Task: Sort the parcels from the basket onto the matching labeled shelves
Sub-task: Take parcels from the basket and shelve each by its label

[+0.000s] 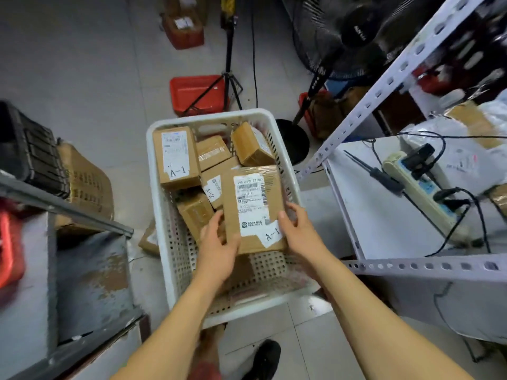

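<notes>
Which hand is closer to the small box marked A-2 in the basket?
Left. The left hand grips the held parcel's left edge just below the A-2 box; the right hand grips the far right edge.

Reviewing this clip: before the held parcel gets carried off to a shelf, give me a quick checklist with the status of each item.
1. Both hands on the parcel: ok, left hand and right hand grip its lower corners.
2. Label readable: ok, A-1 mark faces up.
3. Parcel free of the basket: cannot tell.
4. Matching A-1 shelf located: cannot tell, no shelf labels visible.
5. Parcels left to sort: ok, another A-1 box and an A-2 box remain.
</notes>
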